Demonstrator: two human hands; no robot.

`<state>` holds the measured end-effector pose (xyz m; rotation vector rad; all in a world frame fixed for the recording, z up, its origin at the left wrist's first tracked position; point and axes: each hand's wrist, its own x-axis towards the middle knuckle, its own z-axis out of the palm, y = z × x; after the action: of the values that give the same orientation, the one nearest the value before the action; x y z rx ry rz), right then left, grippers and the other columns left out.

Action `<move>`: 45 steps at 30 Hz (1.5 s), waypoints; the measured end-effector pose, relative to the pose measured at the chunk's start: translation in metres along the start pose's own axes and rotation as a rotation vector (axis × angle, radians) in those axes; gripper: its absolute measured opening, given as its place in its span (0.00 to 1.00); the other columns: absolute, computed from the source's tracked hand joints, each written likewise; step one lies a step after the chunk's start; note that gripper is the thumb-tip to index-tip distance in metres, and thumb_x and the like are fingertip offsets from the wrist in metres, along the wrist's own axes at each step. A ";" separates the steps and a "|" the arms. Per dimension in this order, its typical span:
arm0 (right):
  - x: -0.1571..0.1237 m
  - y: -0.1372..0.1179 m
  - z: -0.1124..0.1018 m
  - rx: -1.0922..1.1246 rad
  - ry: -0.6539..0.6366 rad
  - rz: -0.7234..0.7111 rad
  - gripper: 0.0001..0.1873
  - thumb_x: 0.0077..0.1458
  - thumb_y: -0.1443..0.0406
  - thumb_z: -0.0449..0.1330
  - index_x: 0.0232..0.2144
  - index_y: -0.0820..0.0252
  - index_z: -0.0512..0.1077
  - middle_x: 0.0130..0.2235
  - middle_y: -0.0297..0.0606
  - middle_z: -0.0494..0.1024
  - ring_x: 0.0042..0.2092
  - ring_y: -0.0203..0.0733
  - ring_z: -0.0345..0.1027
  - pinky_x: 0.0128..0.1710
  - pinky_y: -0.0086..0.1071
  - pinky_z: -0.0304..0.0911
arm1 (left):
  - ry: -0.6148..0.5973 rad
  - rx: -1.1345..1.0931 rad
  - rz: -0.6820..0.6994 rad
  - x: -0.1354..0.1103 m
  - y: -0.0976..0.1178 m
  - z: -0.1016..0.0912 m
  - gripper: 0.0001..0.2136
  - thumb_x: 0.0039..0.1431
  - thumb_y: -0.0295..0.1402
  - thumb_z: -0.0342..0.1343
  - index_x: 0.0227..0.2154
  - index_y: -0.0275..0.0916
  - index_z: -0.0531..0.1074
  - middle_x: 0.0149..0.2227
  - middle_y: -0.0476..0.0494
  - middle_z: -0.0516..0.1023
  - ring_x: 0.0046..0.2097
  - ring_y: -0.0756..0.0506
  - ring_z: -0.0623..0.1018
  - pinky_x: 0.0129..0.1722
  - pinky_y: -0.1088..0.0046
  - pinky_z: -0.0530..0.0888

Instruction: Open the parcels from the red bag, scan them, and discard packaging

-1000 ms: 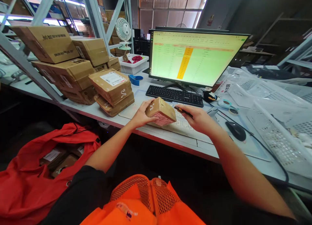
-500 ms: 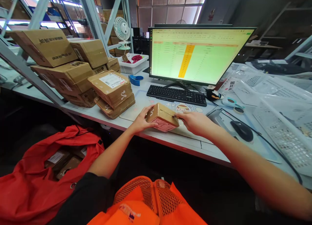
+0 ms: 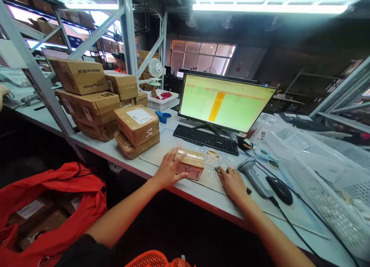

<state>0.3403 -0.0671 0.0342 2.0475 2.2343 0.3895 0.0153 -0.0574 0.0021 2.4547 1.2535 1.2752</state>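
A small taped cardboard box (image 3: 192, 159) with a pink label on its front side lies on the desk mat. My left hand (image 3: 169, 168) is around its left end, fingers over the top and thumb along the front. To the right of the box, my right hand (image 3: 232, 182) rests low on the mat with curled fingers over a slim yellow-and-dark tool (image 3: 248, 190), seemingly a utility knife. Its middle is hidden under the palm. A grey barcode scanner (image 3: 254, 178) and a black mouse (image 3: 279, 190) lie right of that hand.
Stacked cartons (image 3: 92, 108) stand at the left, with two labelled boxes (image 3: 137, 124) nearer. Behind the mat are a keyboard (image 3: 205, 139) and a monitor (image 3: 225, 101). White plastic baskets (image 3: 326, 193) crowd the right. A red bag (image 3: 86, 190) of boxes sits below the desk edge.
My right hand has moved away from the box, down onto the mat at its right, with the tool. The box now lies flatter on the mat. My view has tilted up.
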 end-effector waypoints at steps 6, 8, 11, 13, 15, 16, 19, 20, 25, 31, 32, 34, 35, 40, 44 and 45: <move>0.025 -0.014 -0.010 0.504 0.303 -0.215 0.22 0.72 0.62 0.51 0.59 0.63 0.75 0.55 0.52 0.75 0.57 0.56 0.69 0.57 0.47 0.65 | 0.165 0.150 0.049 0.001 0.032 0.027 0.18 0.67 0.41 0.61 0.56 0.43 0.74 0.68 0.34 0.66 0.69 0.31 0.62 0.66 0.45 0.69; 0.038 -0.028 -0.025 0.692 0.345 -0.370 0.22 0.72 0.58 0.52 0.58 0.60 0.76 0.56 0.49 0.74 0.58 0.53 0.68 0.59 0.45 0.65 | 0.219 0.141 0.023 0.004 0.033 0.032 0.14 0.67 0.40 0.61 0.52 0.43 0.76 0.68 0.36 0.65 0.68 0.31 0.62 0.66 0.44 0.70; 0.056 -0.049 -0.047 0.749 0.240 -0.492 0.19 0.68 0.58 0.57 0.55 0.59 0.78 0.52 0.48 0.74 0.54 0.52 0.70 0.58 0.44 0.65 | 0.253 0.128 0.010 0.009 0.032 0.034 0.11 0.67 0.39 0.61 0.49 0.44 0.77 0.69 0.39 0.64 0.68 0.32 0.62 0.65 0.43 0.71; 0.064 -0.057 -0.059 0.675 0.143 -0.495 0.18 0.67 0.61 0.59 0.54 0.59 0.79 0.49 0.47 0.75 0.51 0.51 0.71 0.56 0.43 0.66 | 0.262 0.116 0.009 0.010 0.032 0.034 0.10 0.67 0.38 0.60 0.49 0.45 0.77 0.68 0.40 0.64 0.68 0.32 0.61 0.65 0.44 0.71; 0.067 -0.061 -0.068 0.562 0.079 -0.491 0.17 0.67 0.62 0.59 0.55 0.58 0.79 0.48 0.47 0.75 0.50 0.51 0.71 0.53 0.42 0.66 | 0.273 0.112 0.007 0.011 0.033 0.036 0.09 0.67 0.37 0.61 0.47 0.44 0.78 0.68 0.40 0.65 0.68 0.32 0.61 0.64 0.44 0.72; 0.067 -0.061 -0.071 0.499 0.066 -0.496 0.18 0.68 0.63 0.58 0.56 0.58 0.78 0.48 0.47 0.75 0.49 0.51 0.71 0.52 0.41 0.66 | 0.279 0.114 0.005 0.011 0.033 0.037 0.08 0.67 0.36 0.61 0.47 0.44 0.78 0.68 0.40 0.65 0.68 0.32 0.61 0.64 0.44 0.72; 0.067 -0.063 -0.079 0.370 0.068 -0.499 0.16 0.70 0.63 0.55 0.53 0.59 0.78 0.48 0.47 0.75 0.48 0.50 0.71 0.49 0.38 0.64 | 0.290 0.136 0.008 0.010 0.035 0.040 0.07 0.66 0.35 0.61 0.45 0.43 0.78 0.69 0.39 0.64 0.70 0.30 0.58 0.65 0.42 0.70; 0.069 -0.063 -0.080 0.364 0.078 -0.473 0.15 0.71 0.64 0.54 0.51 0.59 0.78 0.46 0.47 0.76 0.47 0.49 0.71 0.48 0.36 0.63 | 0.290 0.149 0.017 0.009 0.037 0.039 0.07 0.66 0.35 0.62 0.45 0.42 0.78 0.70 0.39 0.63 0.72 0.29 0.57 0.65 0.40 0.69; 0.100 -0.071 -0.078 0.439 0.089 -0.300 0.20 0.72 0.65 0.47 0.32 0.61 0.74 0.32 0.40 0.76 0.35 0.43 0.69 0.36 0.31 0.57 | 0.120 0.210 0.058 0.015 0.042 0.014 0.10 0.68 0.38 0.60 0.47 0.42 0.78 0.70 0.36 0.64 0.71 0.29 0.61 0.67 0.39 0.65; 0.126 -0.082 -0.061 0.529 0.018 -0.198 0.23 0.69 0.66 0.55 0.19 0.58 0.62 0.23 0.31 0.66 0.29 0.38 0.63 0.31 0.30 0.54 | -0.484 0.229 0.067 0.077 0.047 -0.040 0.10 0.69 0.37 0.58 0.47 0.39 0.78 0.49 0.35 0.82 0.54 0.35 0.79 0.54 0.57 0.76; 0.126 -0.082 -0.059 0.544 0.011 -0.192 0.23 0.69 0.64 0.57 0.20 0.59 0.63 0.24 0.30 0.67 0.29 0.38 0.63 0.32 0.30 0.56 | -0.547 0.231 0.051 0.088 0.049 -0.045 0.12 0.66 0.37 0.62 0.49 0.39 0.77 0.50 0.35 0.81 0.55 0.34 0.80 0.53 0.57 0.76; 0.126 -0.082 -0.056 0.573 -0.006 -0.192 0.22 0.69 0.60 0.60 0.22 0.60 0.65 0.25 0.29 0.69 0.30 0.37 0.64 0.33 0.30 0.59 | -0.611 0.254 0.030 0.102 0.057 -0.049 0.24 0.59 0.38 0.69 0.56 0.36 0.73 0.52 0.31 0.81 0.55 0.31 0.79 0.53 0.56 0.76; 0.125 -0.082 -0.056 0.586 -0.018 -0.196 0.23 0.69 0.59 0.61 0.22 0.60 0.66 0.26 0.30 0.69 0.30 0.38 0.65 0.33 0.30 0.60 | -0.606 0.280 0.031 0.103 0.063 -0.047 0.30 0.56 0.38 0.71 0.59 0.34 0.70 0.53 0.29 0.80 0.56 0.30 0.79 0.53 0.55 0.76; 0.125 -0.083 -0.053 0.630 -0.034 -0.207 0.25 0.69 0.57 0.62 0.20 0.60 0.63 0.23 0.28 0.65 0.29 0.37 0.62 0.33 0.30 0.59 | -0.473 0.435 0.057 0.064 0.092 -0.025 0.15 0.67 0.26 0.54 0.55 0.29 0.71 0.49 0.27 0.80 0.54 0.32 0.79 0.53 0.56 0.75; 0.125 -0.084 -0.051 0.663 -0.016 -0.213 0.26 0.70 0.58 0.60 0.20 0.59 0.62 0.23 0.28 0.63 0.28 0.37 0.60 0.34 0.31 0.58 | -0.460 0.419 0.045 0.046 0.095 -0.030 0.12 0.71 0.32 0.50 0.49 0.33 0.75 0.46 0.29 0.81 0.51 0.32 0.80 0.50 0.56 0.76; 0.125 -0.084 -0.051 0.672 -0.015 -0.213 0.26 0.70 0.58 0.60 0.20 0.59 0.63 0.23 0.29 0.63 0.29 0.37 0.60 0.34 0.31 0.58 | -0.475 0.381 0.028 0.052 0.092 -0.035 0.13 0.71 0.36 0.51 0.49 0.34 0.75 0.47 0.30 0.81 0.50 0.33 0.81 0.49 0.56 0.77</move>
<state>0.2348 0.0438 0.0764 1.9918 2.7982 -0.4578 0.0629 -0.0900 0.0971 2.7954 1.4192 0.4260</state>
